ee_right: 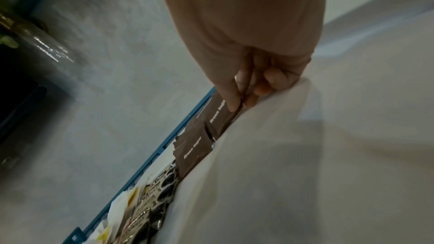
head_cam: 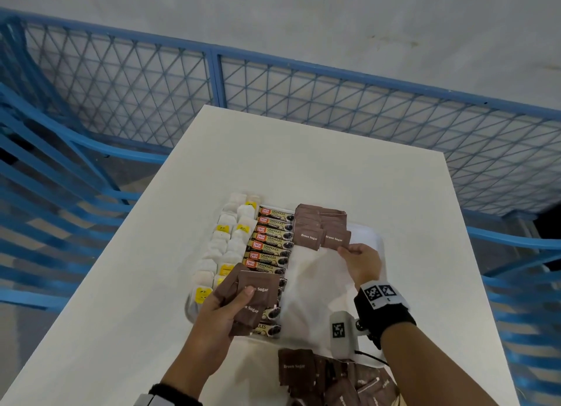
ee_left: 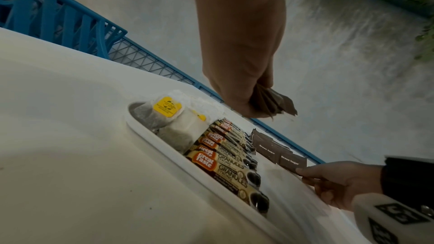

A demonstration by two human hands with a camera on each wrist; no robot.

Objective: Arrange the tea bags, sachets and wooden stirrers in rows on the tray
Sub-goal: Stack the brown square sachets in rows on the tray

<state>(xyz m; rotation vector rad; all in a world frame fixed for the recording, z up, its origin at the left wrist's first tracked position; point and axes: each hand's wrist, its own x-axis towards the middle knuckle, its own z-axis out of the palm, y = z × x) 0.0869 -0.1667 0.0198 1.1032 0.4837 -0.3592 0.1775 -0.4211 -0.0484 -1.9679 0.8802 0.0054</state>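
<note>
Rows of goods lie in the shallow white plastic tray point(head_cam: 378, 238) on the white counter point(head_cam: 334, 168): white paper tea bags with yellow tags point(head_cam: 226, 238) at the left, then gold and black coffee granule sachets point(head_cam: 270, 249), then two short rows of flat brown sugar sachets point(head_cam: 321, 226). The right hand point(head_cam: 361, 261) pinches the near corner of the front brown sachet point(head_cam: 335, 239) of the right row between thumb and curled fingers point(ee_right: 231, 97); this sachet lies against the tray floor. The left hand point(head_cam: 223, 310) hovers above the near coffee sachets and its fingers grip a fanned bunch of brown sugar sachets point(head_cam: 253, 299). Loose brown sachets point(head_cam: 331, 378) lie in a heap near the front edge of the counter.
</note>
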